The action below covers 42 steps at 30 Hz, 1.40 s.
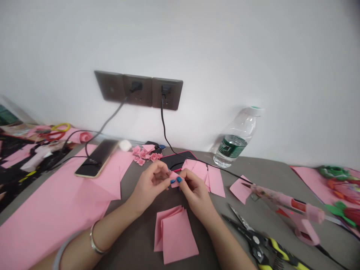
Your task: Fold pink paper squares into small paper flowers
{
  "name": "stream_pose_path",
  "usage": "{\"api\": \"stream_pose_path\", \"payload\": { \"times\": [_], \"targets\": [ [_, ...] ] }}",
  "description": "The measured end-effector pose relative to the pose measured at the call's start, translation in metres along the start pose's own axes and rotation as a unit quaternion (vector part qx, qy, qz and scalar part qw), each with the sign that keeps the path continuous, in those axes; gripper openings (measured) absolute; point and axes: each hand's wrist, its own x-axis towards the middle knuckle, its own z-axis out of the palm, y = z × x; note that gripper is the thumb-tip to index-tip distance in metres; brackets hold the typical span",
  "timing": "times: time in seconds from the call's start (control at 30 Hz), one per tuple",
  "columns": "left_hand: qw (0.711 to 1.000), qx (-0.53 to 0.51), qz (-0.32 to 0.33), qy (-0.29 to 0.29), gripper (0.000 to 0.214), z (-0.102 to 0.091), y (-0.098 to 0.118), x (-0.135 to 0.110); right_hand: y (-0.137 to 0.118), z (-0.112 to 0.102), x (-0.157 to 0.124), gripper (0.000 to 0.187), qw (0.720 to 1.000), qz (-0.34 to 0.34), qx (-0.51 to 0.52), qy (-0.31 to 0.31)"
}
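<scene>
Between the fingertips of both hands is a small folded piece of pink paper (pixel 174 178). My left hand (pixel 153 180) pinches its left side, thumb and index finger closed on it. From the other side, my right hand (pixel 194 187) grips it with the thumb on top; the fingers beneath are partly hidden. Just below the hands lies a stack of folded pink paper squares (pixel 178 238). Behind the right hand are more pink paper squares (pixel 215 180). Several small pink paper roses (pixel 144 154) sit together beyond the left hand.
Large pink sheets (pixel 64 210) cover the left side, with a phone (pixel 98 159) on them. A water bottle (pixel 236 138) stands by the wall. On the right lie a pink glue gun (pixel 284 198) and black-and-yellow pliers (pixel 255 240). Cords run from wall sockets (pixel 137 90).
</scene>
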Motion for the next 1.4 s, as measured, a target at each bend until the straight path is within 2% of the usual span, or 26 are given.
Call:
{"api": "stream_pose_path", "payload": {
  "times": [0.37, 0.57, 0.73, 0.93, 1.0, 1.2, 1.4],
  "targets": [
    [0.999, 0.040, -0.002, 0.002, 0.009, 0.0024, 0.0056, -0.0005, 0.0011, 0.0060, -0.0015, 0.026, 0.999, -0.021, -0.042, 0.011],
    [0.998, 0.059, 0.036, 0.004, 0.002, 0.0025, 0.0071, -0.0031, 0.0000, 0.0068, -0.0021, 0.028, 0.999, -0.026, -0.035, 0.016],
    [0.994, 0.077, 0.071, -0.007, 0.013, 0.0013, 0.0072, -0.0038, -0.0015, 0.0059, -0.0021, 0.029, 1.000, -0.014, -0.015, 0.014],
    [0.995, -0.043, 0.060, -0.067, 0.004, -0.0014, 0.0062, -0.0004, -0.0036, 0.0055, -0.0026, 0.031, 0.999, 0.003, 0.037, -0.002],
    [0.994, -0.061, 0.053, -0.069, 0.007, -0.0028, 0.0057, 0.0011, -0.0046, 0.0051, -0.0024, 0.033, 0.999, 0.004, 0.037, 0.000],
    [0.997, -0.046, 0.026, -0.054, 0.010, -0.0027, 0.0073, 0.0040, -0.0047, 0.0052, -0.0005, 0.028, 0.999, -0.019, 0.026, 0.011],
    [1.000, -0.005, -0.018, -0.019, 0.012, -0.0016, 0.0074, 0.0056, 0.0022, 0.0057, 0.0017, 0.028, 0.998, -0.016, 0.038, 0.052]
  ]
}}
